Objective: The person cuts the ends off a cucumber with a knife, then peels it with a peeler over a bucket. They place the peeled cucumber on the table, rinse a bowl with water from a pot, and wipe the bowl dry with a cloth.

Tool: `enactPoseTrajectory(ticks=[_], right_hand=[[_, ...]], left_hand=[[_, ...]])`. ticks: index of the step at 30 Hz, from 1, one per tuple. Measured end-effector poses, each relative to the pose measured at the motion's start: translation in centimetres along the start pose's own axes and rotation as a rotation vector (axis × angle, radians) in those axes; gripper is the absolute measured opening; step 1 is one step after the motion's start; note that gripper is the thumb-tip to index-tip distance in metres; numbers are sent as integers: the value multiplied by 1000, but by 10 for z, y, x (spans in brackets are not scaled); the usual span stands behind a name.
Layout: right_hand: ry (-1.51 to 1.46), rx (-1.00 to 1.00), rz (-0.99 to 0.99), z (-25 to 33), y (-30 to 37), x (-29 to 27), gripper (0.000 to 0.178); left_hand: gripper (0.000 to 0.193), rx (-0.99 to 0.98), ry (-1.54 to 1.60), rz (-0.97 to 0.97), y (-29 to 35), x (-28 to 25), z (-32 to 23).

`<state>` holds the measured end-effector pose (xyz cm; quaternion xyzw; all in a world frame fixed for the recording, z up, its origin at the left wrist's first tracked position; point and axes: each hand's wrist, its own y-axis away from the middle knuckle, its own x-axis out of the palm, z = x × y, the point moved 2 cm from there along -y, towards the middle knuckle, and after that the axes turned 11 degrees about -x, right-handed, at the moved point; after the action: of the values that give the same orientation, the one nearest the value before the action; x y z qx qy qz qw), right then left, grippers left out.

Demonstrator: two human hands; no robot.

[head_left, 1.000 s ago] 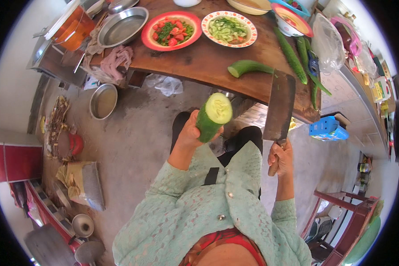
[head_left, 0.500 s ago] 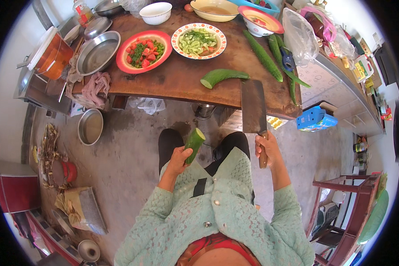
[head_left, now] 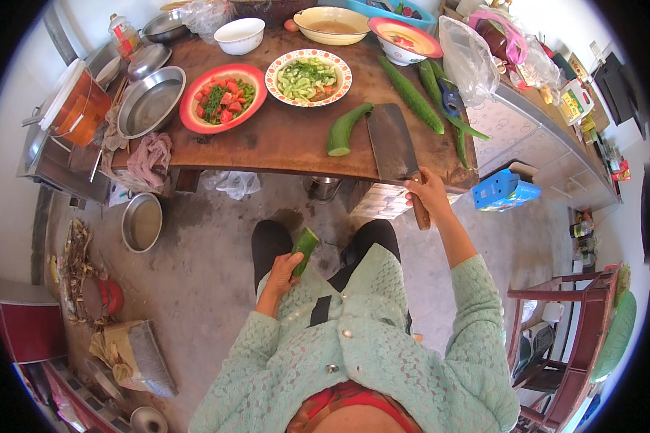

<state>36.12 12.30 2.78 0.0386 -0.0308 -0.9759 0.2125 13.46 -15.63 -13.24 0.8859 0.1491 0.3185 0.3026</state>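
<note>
My left hand (head_left: 284, 270) is closed round a cut piece of cucumber (head_left: 307, 245), low in front of my body. In my right hand (head_left: 430, 193) is the wooden handle of a cleaver (head_left: 393, 146). Its broad dark blade lies over the front edge of the wooden table, near the longer curved cucumber piece (head_left: 344, 133), whose cut end points toward me. Whole cucumbers (head_left: 413, 97) lie farther right. A red-rimmed plate (head_left: 188, 113) holds chopped tomato and greens, and a patterned plate (head_left: 273, 82) holds sliced cucumber.
A metal basin (head_left: 150, 108) and a pink rag (head_left: 150, 155) are at the table's left end. White (head_left: 240, 43) and cream (head_left: 339, 36) bowls stand at the back. A blue peeler-like tool (head_left: 451, 99) rests on the cucumbers. A blue box (head_left: 504, 193) sits beyond the table's right corner.
My right hand has moved the cleaver forward over the table. The curved cucumber piece has turned, its cut end swinging toward me. My left hand has dropped slightly, still holding its piece.
</note>
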Motion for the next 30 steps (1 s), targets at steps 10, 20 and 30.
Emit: enactPoseTrajectory(ticks=[10, 20, 30], right_hand=[[1316, -326, -93, 26, -38, 5, 34], [1557, -325, -64, 37, -47, 14, 37], [1193, -541, 74, 64, -49, 151, 69]], left_hand=[[38, -25, 29, 14, -1, -6, 1], [36, -14, -24, -14, -1, -5, 2], [35, -12, -5, 6, -3, -3, 2]])
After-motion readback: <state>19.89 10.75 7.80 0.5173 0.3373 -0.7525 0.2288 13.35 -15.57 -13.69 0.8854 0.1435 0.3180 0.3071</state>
